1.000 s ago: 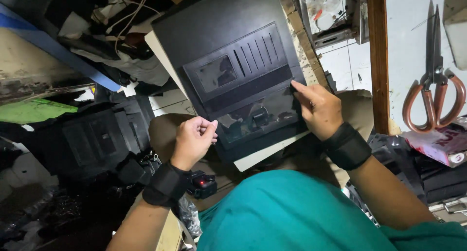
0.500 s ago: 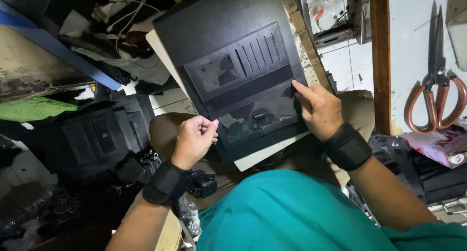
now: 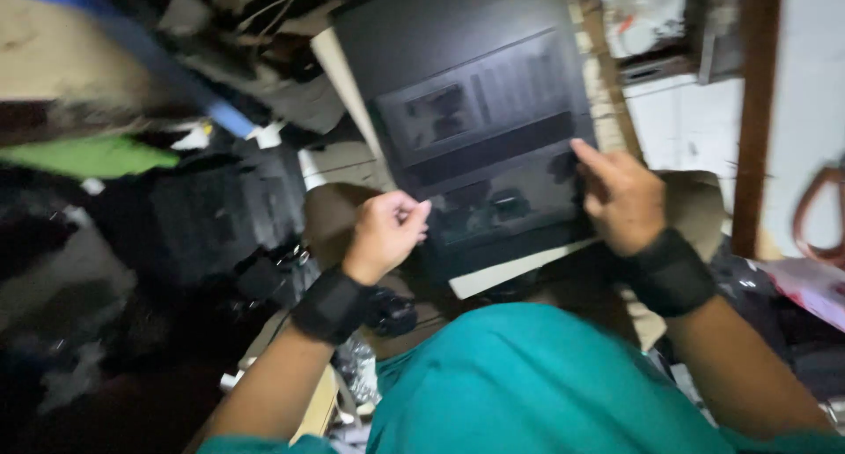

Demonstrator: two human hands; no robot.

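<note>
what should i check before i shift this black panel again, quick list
1. Left hand on the black panel at its near left edge: ok.
2. Right hand on the panel's right side, fingers flat on its face: ok.
3. Panel backed by the pale board under it: ok.
4. Both wristbands in place: ok.
5. Small parts in the panel's lower recess seated: cannot tell, the picture is blurred.
</note>
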